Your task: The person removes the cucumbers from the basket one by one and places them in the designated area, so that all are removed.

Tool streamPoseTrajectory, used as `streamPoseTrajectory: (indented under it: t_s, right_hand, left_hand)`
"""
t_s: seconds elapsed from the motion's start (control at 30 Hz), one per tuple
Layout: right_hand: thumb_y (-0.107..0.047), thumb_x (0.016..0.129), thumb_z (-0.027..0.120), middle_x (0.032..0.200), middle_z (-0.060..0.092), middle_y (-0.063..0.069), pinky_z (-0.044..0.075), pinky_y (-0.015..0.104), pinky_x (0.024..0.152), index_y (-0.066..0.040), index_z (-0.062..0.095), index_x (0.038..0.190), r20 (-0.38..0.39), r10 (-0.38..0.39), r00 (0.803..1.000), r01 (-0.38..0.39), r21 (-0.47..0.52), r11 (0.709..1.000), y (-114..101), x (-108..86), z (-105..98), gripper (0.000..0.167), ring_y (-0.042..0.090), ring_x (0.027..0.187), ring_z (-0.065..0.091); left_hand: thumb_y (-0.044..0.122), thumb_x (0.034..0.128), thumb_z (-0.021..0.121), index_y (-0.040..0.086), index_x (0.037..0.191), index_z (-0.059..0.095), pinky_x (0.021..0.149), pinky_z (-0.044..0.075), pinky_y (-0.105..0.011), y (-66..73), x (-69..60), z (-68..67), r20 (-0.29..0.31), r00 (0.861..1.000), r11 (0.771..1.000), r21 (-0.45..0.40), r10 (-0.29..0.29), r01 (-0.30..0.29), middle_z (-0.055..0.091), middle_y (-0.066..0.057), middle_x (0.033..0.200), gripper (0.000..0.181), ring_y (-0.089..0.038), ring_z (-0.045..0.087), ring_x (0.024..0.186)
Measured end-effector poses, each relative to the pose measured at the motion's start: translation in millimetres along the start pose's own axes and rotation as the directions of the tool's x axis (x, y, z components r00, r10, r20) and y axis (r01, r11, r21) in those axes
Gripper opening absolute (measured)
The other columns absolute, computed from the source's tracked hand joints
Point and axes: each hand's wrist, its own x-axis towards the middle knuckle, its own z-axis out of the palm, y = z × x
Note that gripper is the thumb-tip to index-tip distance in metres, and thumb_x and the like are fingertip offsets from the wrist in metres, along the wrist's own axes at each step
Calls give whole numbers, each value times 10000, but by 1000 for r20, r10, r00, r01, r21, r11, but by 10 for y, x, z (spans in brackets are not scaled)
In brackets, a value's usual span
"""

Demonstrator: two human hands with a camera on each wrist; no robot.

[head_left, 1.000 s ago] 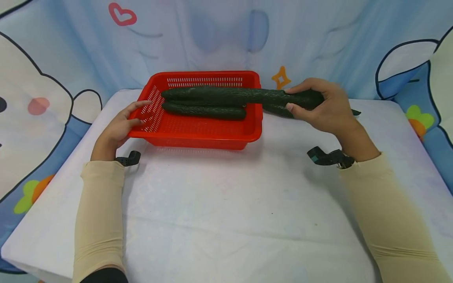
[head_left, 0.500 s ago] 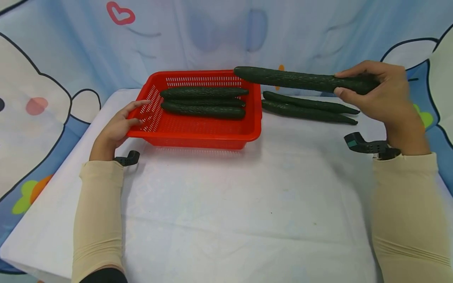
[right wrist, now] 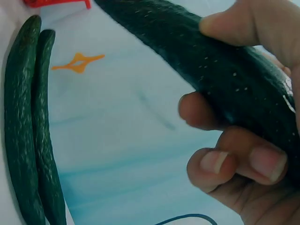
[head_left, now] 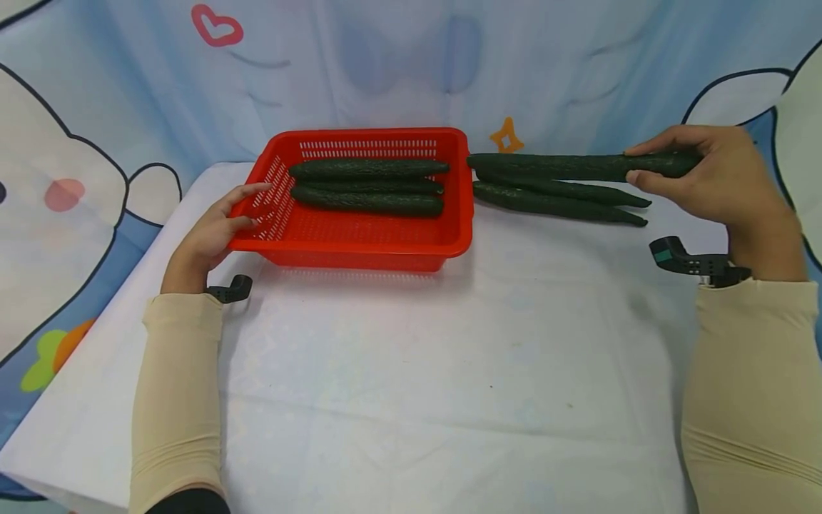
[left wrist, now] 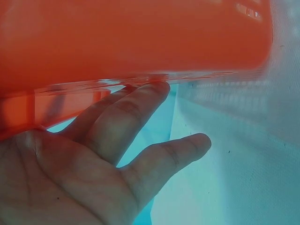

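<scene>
one cucumber (head_left: 552, 167), gripped in the fingers of the right hand (head_left: 713, 175), had just moved from over the red basket (head_left: 359, 257) to near two others (head_left: 559, 205) on the table (head_left: 385, 371), apparently evening the split with three inside (head_left: 369, 202), while the left hand (head_left: 208, 234), fingers relaxed, touched the basket's rim.

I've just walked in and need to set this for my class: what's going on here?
A person is handling cucumbers at a white-covered table. Their right hand grips one cucumber near its right end, to the right of the red basket. Their left hand rests at the basket's left rim. At this moment three cucumbers lie side by side in the basket, and two more lie on the table to its right.
</scene>
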Motion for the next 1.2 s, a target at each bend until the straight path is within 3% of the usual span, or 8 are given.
streamPoseTrajectory:
  t_s: [0.3,0.47,0.57,0.6,0.7,0.83,1.03,1.2]
  right_hand:
    - [-266,888,709,853,463,-283,294,284,519,-72,689,1213,64,74,995,-66,-121,990,39,-6,-48,380,101,621,407]
    - [-327,902,686,865,594,-26,305,315,523,-74,669,1241,120,128,984,-97,-236,967,33,10,-57,423,178,611,413]
    - [-313,902,694,986,619,177,308,316,542,-77,676,1228,160,88,983,-49,-230,972,28,36,21,403,202,646,417]
    - [-308,899,700,1027,624,172,309,309,545,-88,682,1222,172,71,982,-32,-220,975,25,44,51,391,193,652,418]
    - [-287,889,719,915,611,120,299,302,519,-113,701,1193,201,3,980,34,-179,983,25,65,153,351,183,572,390]
    - [-294,878,733,885,600,95,325,289,486,-128,712,1172,227,-15,974,48,-143,989,23,86,263,338,173,522,386]
    - [-282,882,729,1109,652,189,371,227,538,-117,711,1173,263,-36,964,70,-118,991,74,93,361,336,136,587,447]
    - [-328,886,724,1270,611,244,376,213,598,-125,698,1195,310,5,951,30,-108,994,135,124,425,370,103,684,458]
  left_hand:
    - [87,1013,459,391,1501,358,798,571,-194,4,7,10,-12,1000,1000,2,-8,8,199,-87,1587,583,-262,373,1312]
    - [73,1012,453,387,1500,361,792,570,-191,4,5,7,-12,1000,1000,-2,-10,10,197,-85,1586,588,-264,364,1316]
    - [77,1012,455,389,1503,355,801,568,-190,3,2,5,-11,1000,1000,3,-9,9,189,-84,1592,591,-268,357,1325]
    - [78,1012,457,388,1504,355,804,568,-190,2,2,5,-11,1000,1000,4,-8,8,187,-84,1594,591,-269,358,1327]
    - [78,1012,457,388,1502,360,803,568,-191,2,6,7,-10,1000,1000,1,-3,3,192,-85,1591,588,-266,361,1323]
    - [64,1010,451,380,1495,372,789,571,-191,4,13,9,-4,1000,1000,-10,6,-6,205,-91,1577,584,-264,369,1309]
    - [41,1002,449,373,1491,376,780,572,-190,-3,16,3,2,1000,1000,-20,11,-11,212,-92,1572,596,-265,370,1305]
    - [36,1003,444,376,1488,383,777,572,-189,-13,24,-2,-1,1000,1000,-24,13,-13,217,-85,1567,595,-252,376,1291]
